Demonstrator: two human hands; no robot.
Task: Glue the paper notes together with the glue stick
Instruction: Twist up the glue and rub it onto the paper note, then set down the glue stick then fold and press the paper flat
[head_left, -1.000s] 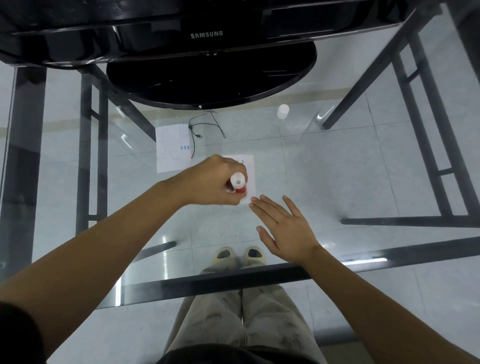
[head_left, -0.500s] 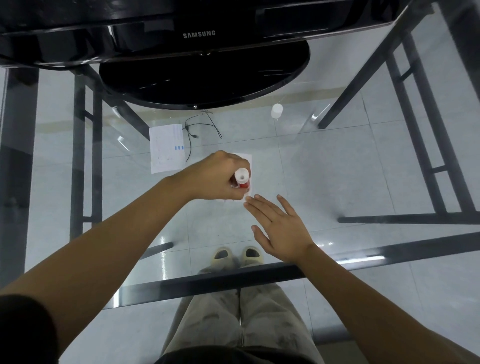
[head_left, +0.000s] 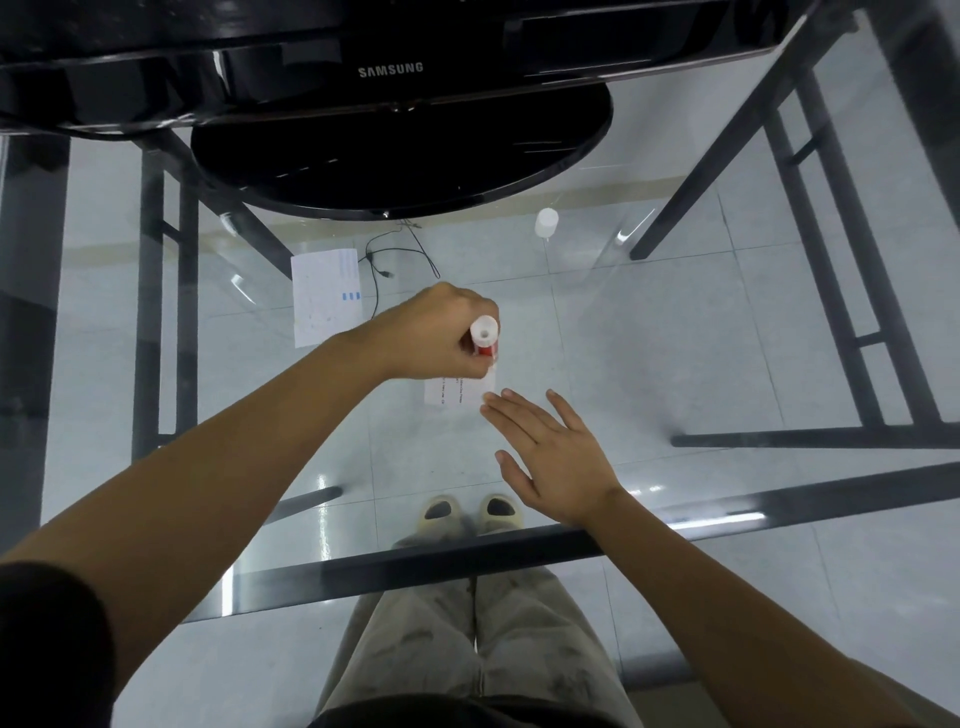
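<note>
My left hand (head_left: 436, 332) grips a red and white glue stick (head_left: 483, 336), held upright over a small white paper note (head_left: 457, 391) that lies flat on the glass table. Most of that note is hidden under the fist; its near end with printed lines shows. My right hand (head_left: 550, 452) lies flat and open, its fingertips touching the note's near right corner. A second, larger white paper note (head_left: 324, 296) with small blue marks lies to the left and further back. The glue stick's white cap (head_left: 546, 222) stands apart at the back right.
A black Samsung monitor (head_left: 389, 67) on a round black base (head_left: 405, 156) fills the back of the glass table (head_left: 675, 338). A thin black cable (head_left: 400, 260) lies between base and notes. The table's near edge (head_left: 467, 561) runs just before my legs.
My left hand with the glue stick has moved away from me along the note, uncovering its near end. My right hand has stayed at the note's corner.
</note>
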